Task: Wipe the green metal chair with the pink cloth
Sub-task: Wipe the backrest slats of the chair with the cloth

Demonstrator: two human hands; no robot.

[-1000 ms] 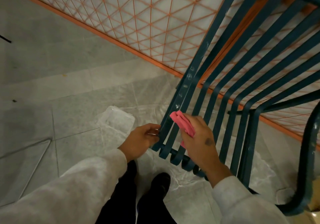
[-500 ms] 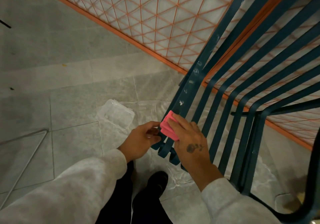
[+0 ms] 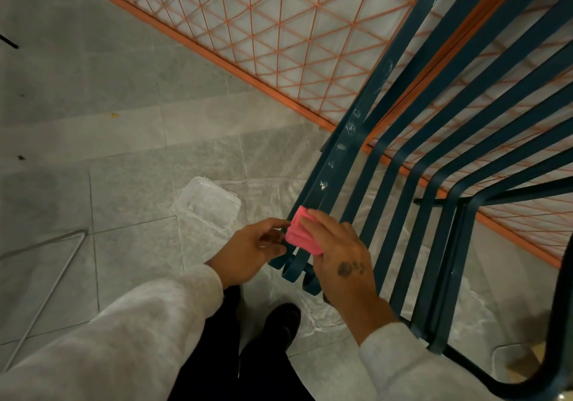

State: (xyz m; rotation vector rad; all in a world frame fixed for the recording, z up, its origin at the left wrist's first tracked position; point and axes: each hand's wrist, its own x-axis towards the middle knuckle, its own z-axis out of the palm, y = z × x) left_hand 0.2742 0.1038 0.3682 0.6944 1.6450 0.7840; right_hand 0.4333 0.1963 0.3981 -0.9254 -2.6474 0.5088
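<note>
Pink cloth (image 3: pixel 302 235) lower on green chair (image 3: pixel 387 180) slats than before, both hands (image 3: pixel 338 255) gripping.

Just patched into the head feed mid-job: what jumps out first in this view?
The pink cloth stands out at centre, pressed by the right hand onto the near ends of the green metal chair slats, while the left hand grips the outermost slat beside it. White smears dot that slat higher up. Behind, an orange wire grid crosses the top, and a clear plastic container lies on the floor to the left.
</note>
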